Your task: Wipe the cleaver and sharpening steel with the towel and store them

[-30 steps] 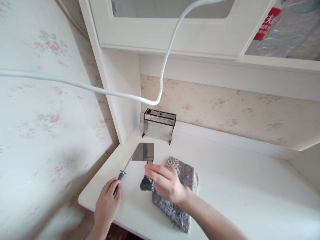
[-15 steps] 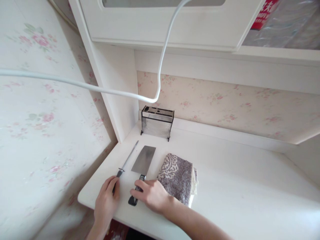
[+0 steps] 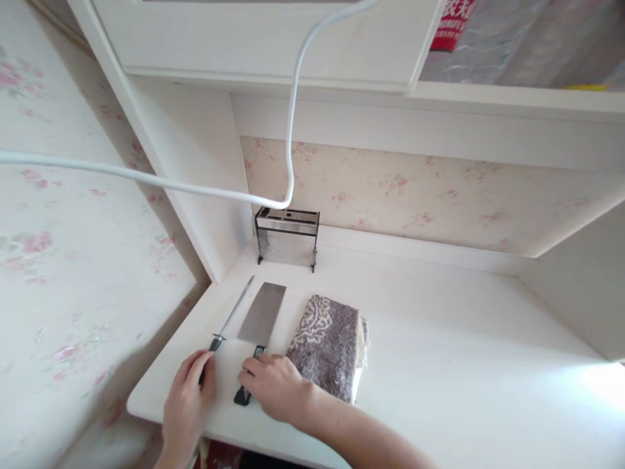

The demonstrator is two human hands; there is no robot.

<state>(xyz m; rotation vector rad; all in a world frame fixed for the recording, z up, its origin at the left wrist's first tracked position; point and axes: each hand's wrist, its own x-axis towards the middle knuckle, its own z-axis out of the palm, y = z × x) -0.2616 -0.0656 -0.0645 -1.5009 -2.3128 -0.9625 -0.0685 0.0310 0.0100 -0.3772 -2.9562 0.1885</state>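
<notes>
the left hand (image 3: 190,391) has its thumb and fingers wrapped round the black handle of a honing steel (image 3: 237,306), whose rod runs forward from those fingertips, apart from the blade on its right. the right hand (image 3: 273,384) has its fingers curled over the black handle of a cleaver (image 3: 263,312); their undersides are hidden, so i cannot tell whether they clasp it or only rest there. the blade lies flat-looking just ahead of these fingers, and the handle's butt pokes out behind them, toward the body.

if the right fingers slid forward off the handle, they could meet the blade; a loose hold would be the likely cause. a sideways push to the left could knock the blade against the steel, since the two lie near each other. a backward tug could bring the butt to the front edge of the tabletop (image 3: 415,339).

just right of the right fingers is a folded towel (image 3: 336,345), grey-purple with a cream scroll pattern; the forearm crosses in front of it, and a sweeping elbow might drag it.

beyond both hands, well apart, a slotted knife block (image 3: 288,244) stands upright. nearer the camera, a white cable (image 3: 209,189) bends across the view above the fingers; raising an arm carelessly could snag it.
</notes>
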